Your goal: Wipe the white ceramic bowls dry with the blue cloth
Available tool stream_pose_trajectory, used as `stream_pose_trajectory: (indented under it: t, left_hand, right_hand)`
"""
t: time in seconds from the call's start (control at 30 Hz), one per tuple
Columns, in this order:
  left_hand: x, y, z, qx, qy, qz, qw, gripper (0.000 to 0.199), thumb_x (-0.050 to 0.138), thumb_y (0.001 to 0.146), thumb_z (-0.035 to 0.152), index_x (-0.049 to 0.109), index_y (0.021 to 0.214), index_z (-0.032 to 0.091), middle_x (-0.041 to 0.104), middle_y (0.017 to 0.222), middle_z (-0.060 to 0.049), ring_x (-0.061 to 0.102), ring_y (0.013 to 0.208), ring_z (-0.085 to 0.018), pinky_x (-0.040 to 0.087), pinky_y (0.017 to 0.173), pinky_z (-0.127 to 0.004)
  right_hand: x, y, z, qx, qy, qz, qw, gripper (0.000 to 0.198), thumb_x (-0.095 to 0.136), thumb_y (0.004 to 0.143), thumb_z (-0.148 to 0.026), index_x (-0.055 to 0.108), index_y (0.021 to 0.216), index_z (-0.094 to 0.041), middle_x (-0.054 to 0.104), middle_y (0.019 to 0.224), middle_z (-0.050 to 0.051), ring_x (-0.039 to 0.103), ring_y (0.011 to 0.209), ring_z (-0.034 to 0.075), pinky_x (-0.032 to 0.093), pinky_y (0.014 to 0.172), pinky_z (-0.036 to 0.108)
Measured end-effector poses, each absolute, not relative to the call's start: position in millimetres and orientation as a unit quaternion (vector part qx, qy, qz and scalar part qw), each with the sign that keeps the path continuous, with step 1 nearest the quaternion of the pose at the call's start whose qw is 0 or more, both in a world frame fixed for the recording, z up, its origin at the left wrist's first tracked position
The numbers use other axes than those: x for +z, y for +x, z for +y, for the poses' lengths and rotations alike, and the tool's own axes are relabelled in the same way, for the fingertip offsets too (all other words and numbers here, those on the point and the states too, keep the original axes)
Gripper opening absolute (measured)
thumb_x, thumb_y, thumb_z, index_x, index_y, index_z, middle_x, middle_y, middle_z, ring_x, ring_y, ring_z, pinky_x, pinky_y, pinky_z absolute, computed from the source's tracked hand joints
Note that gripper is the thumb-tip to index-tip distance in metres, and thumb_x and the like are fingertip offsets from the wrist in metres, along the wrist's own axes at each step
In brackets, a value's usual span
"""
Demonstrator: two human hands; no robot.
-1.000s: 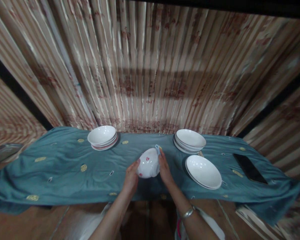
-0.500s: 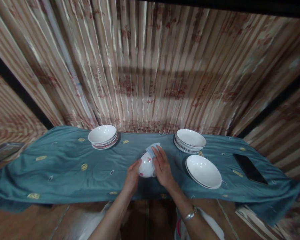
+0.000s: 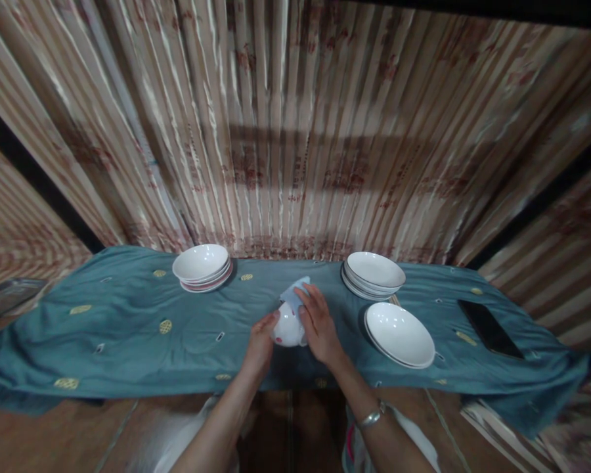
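Teal tablecloth spreads out beneath us, dotted with yellow motifs, a pleated, patterned curtain rising behind it, and right at the centre, all the action! Left hand has its grip on the near-left side of a small white bowl, thumb up on the curved wall. Right hand lies over the opposite side, fingers spread across a pale blue cloth and pinning it to the china. So the bowl sits between the two hands, tilted, its outside facing up (whether it rests on the fabric, I can't tell).

Looks like wiping is the step in hand, and by my reading the next move calls for a steady left hold while the cloth travels round the curve.

Now the textures: glossy, rigid, rounded china with little red marks, against a soft, folded rag. Moving outward, a silvery bracelet rings the right wrist. Just right of that hand, a wide, shallow white dish; beyond it, stacked dark-rimmed plates. Farther right, a flat black slab, phone-like. Out past the left hand, a pile of smooth bowls, pinkish bands showing below!
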State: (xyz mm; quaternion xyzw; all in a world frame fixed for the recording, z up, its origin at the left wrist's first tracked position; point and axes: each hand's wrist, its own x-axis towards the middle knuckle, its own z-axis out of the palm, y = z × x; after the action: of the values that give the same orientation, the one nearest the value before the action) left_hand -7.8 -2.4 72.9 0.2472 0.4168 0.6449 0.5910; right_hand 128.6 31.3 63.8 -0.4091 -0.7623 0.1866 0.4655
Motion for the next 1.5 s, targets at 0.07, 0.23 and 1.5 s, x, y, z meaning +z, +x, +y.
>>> stream_pose_trajectory:
  t: [0.07, 0.23, 1.5]
  left_hand:
    - [71, -9, -1, 0.65, 0.239, 0.421, 0.586, 0.038, 0.081, 0.054, 0.043, 0.072, 0.071, 0.011, 0.071, 0.065, -0.008, 0.064, 0.064, -0.02, 0.046, 0.061, -0.029]
    - [70, -12, -1, 0.662, 0.204, 0.42, 0.586, 0.039, 0.083, 0.048, 0.043, 0.07, 0.068, 0.011, 0.071, 0.064, -0.008, 0.068, 0.075, -0.026, 0.05, 0.071, -0.034]
    - [77, -18, -2, 0.642, 0.255, 0.444, 0.57, 0.032, 0.08, 0.053, 0.039, 0.069, 0.075, 0.018, 0.071, 0.066, -0.003, 0.067, 0.073, -0.022, 0.048, 0.061, -0.027]
  right_hand:
    - [56, 131, 41, 0.257, -0.416, -0.717, 0.497, 0.043, 0.033, 0.097, -0.039, 0.051, 0.134, -0.03, 0.045, 0.145, 0.002, 0.035, 0.139, 0.019, 0.023, 0.118, 0.046]
    - [32, 132, 59, 0.402, -0.439, -0.595, 0.54, 0.052, 0.036, 0.093, -0.053, 0.055, 0.131, -0.024, 0.053, 0.14, 0.006, 0.044, 0.133, 0.02, 0.029, 0.116, 0.044]
    - [66, 116, 13, 0.061, -0.418, -0.817, 0.393, 0.049, 0.035, 0.097, -0.028, 0.036, 0.146, -0.023, 0.029, 0.155, 0.007, 0.018, 0.145, 0.025, 0.024, 0.115, 0.053]
